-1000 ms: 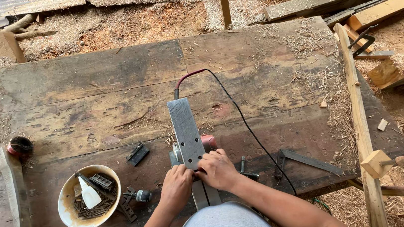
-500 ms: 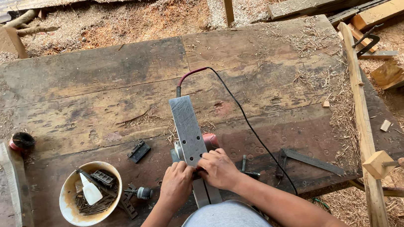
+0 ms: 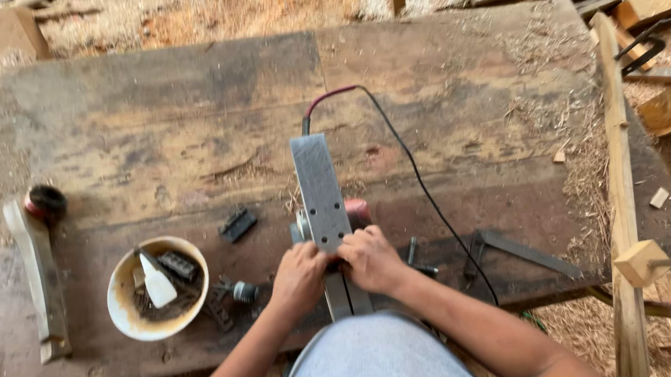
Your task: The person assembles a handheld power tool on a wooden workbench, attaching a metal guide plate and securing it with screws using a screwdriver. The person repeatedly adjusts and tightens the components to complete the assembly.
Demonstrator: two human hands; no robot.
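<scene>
Head view shows both my hands pressed together on the power planer (image 3: 321,190), lying base-up near the front edge of the counter (image 3: 136,110): left hand (image 3: 299,277) and right hand (image 3: 372,259) pinching at its middle. Its cord (image 3: 422,183) trails off beside my right arm; a snag there could jerk the tool. Loose parts by the bowl (image 3: 119,307) might roll off.

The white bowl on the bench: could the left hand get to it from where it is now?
Probably yes. The left hand rests on the upturned planer; the bowl sits close on its left, with only small metal parts lying low between them.
</scene>
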